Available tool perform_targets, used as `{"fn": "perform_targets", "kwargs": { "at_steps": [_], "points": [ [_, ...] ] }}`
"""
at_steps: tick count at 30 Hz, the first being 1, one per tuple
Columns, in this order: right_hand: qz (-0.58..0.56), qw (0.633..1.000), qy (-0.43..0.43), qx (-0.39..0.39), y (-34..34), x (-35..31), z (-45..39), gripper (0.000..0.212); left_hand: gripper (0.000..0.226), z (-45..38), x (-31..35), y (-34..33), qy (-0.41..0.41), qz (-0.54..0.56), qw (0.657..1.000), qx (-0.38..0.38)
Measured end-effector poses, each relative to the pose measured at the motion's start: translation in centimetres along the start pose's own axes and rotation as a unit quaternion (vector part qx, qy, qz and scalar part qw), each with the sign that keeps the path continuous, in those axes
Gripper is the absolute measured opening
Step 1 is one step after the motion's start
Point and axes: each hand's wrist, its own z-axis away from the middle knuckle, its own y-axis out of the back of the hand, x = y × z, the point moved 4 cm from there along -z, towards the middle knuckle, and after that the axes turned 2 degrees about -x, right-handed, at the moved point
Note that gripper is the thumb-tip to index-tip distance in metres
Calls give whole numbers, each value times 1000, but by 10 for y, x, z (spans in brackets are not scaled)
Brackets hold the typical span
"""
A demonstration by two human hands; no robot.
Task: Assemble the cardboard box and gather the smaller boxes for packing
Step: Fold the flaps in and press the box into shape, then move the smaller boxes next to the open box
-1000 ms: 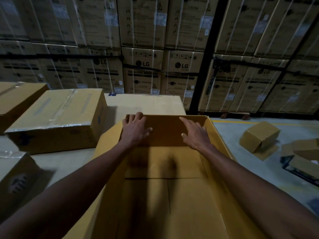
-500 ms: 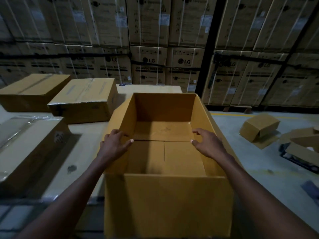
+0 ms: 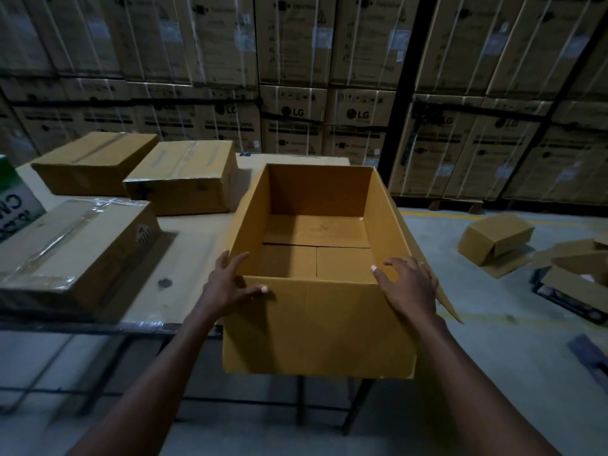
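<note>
A large open cardboard box (image 3: 317,327) stands upright at the table's near right corner, its top flaps spread outward and its bottom flaps folded flat inside. My left hand (image 3: 230,284) grips the near left corner of its rim, thumb across the front wall. My right hand (image 3: 408,284) holds the near right corner, fingers on the side flap. Three smaller taped boxes lie on the table to the left: one at the near left (image 3: 72,248), one in the middle (image 3: 184,176), one further back (image 3: 95,161).
The table (image 3: 184,255) has a dark front edge with metal legs below. A wall of stacked LG washing machine cartons (image 3: 296,103) fills the background. Loose cardboard boxes (image 3: 496,238) lie on the concrete floor at right. A green and white carton (image 3: 13,195) shows at far left.
My hands came back from the box's far inner wall to its near corners. The box now sits further from me, its near wall hanging over the table edge.
</note>
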Motion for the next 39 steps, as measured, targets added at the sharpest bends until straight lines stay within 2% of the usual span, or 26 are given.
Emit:
{"fn": "perform_targets", "kwargs": {
  "at_steps": [3,7,10,13,16,20,23,27,31,39],
  "points": [
    [3,1000,3,28,1,0,3,58,106,6,1,-2,-1,23,1000,16],
    [15,999,4,28,5,-1,2,61,78,8,2,-7,-19,39,998,34],
    [21,999,4,23,5,-1,0,64,69,8,2,-8,-23,37,998,47],
    [22,999,4,25,4,1,0,65,72,9,2,-8,-25,38,998,49],
    [19,1000,6,24,1,2,2,64,87,11,0,-6,-30,35,998,42],
    [30,999,4,13,3,-1,2,60,98,14,0,-1,-28,33,999,24],
    [16,999,27,31,7,-15,9,52,102,24,-1,4,-27,24,999,38],
    [-94,993,62,30,5,-54,27,39,84,47,7,14,-48,37,996,72],
    [-208,972,105,32,-7,-108,50,29,70,70,3,33,-64,83,987,120],
    [-309,933,184,4,-47,-245,91,27,48,100,-77,98,-56,146,979,132]
  ]
}}
